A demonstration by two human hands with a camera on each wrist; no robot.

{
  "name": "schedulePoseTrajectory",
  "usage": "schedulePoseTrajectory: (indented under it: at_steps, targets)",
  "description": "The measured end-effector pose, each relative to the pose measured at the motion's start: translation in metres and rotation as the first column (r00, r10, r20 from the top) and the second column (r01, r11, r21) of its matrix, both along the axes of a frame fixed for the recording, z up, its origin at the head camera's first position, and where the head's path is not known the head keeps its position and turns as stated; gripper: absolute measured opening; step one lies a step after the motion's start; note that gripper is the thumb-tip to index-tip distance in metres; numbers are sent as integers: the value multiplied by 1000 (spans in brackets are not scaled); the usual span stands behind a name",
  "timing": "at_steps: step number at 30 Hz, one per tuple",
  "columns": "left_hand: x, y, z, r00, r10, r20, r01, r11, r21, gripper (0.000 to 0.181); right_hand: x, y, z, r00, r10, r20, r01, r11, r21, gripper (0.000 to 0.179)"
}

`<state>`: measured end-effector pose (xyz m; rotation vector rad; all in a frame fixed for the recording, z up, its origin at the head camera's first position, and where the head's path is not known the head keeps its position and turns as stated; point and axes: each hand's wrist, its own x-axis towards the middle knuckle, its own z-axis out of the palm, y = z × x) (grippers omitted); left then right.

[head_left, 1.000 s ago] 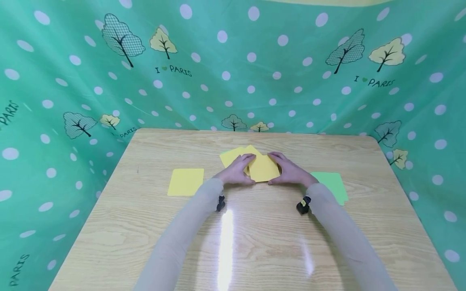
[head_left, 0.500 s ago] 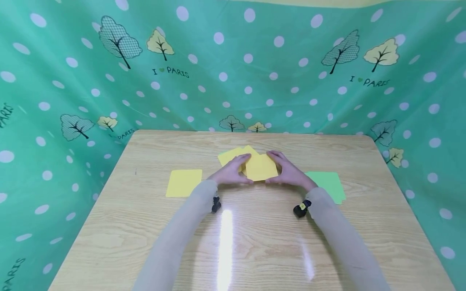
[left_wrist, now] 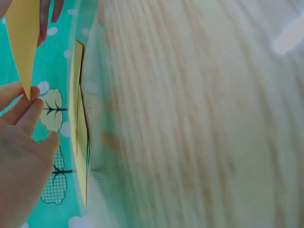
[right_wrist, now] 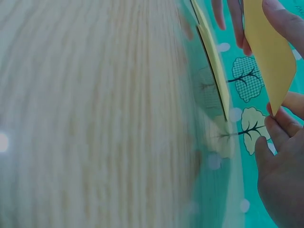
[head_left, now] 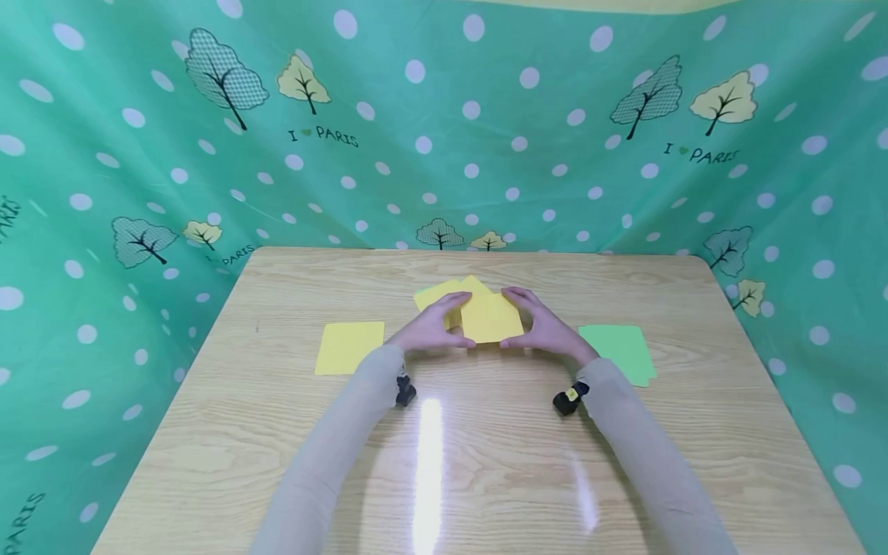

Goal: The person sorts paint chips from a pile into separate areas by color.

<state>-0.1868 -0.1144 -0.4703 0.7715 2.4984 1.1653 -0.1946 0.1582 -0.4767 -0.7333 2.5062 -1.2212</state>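
Note:
A thin square yellow card (head_left: pixel 491 317) is held up over the far part of the table between both hands. My left hand (head_left: pixel 432 324) grips its left edge and my right hand (head_left: pixel 544 327) its right edge, fingers at the far corners and thumbs at the near ones. Seen edge-on, the card (left_wrist: pixel 23 38) stands clear of the tabletop in the left wrist view. It bows slightly in the right wrist view, where the card (right_wrist: pixel 270 52) runs down to the fingers. Just behind lie overlapping yellow cards (head_left: pixel 433 294), partly hidden by the left hand, with a green edge showing beneath.
A yellow square card (head_left: pixel 350 347) lies flat left of the left hand. Overlapping green square cards (head_left: pixel 622 351) lie beside the right wrist. The wooden table (head_left: pixel 486 462) meets a green dotted curtain (head_left: pixel 388 108) at its back and sides.
Both hands and the held yellow card have shifted slightly left and up, partly with a small camera movement. The cards on the table lie as before.

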Motion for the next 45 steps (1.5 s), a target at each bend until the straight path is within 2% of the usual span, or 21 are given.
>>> schedulePoseTrajectory:
  at_steps: [8, 13, 21, 27, 32, 40, 45]
  targets:
    - [1, -6, -5, 999, 27, 47, -28, 1000, 15, 99, -1, -5, -2, 1000, 11, -9, -12, 999, -39, 103]
    - [4, -13, -5, 998, 35, 44, -35, 999, -5, 99, -1, -12, -6, 1000, 30, -2, -30, 998, -51, 101]
    - [9, -28, -2, 997, 50, 51, -48, 998, -43, 96, 1, -29, -9, 998, 58, -34, -61, 995, -79, 100]
    - [12, -41, -3, 996, 61, 66, -57, 997, -61, 95, 2, -42, -10, 998, 57, -12, -57, 996, -64, 105]
    - [16, -51, -3, 996, 66, 54, -62, 996, -64, 95, 4, -52, -10, 998, 61, -2, -61, 996, -63, 103]
    - [20, -67, 0, 991, 104, 89, -96, 992, -86, 99, 4, -68, -13, 997, 76, -10, -76, 995, -71, 103]
    - [22, -77, 0, 989, 118, 85, -111, 990, -85, 97, 5, -79, -14, 998, 61, -1, -61, 996, -61, 103]
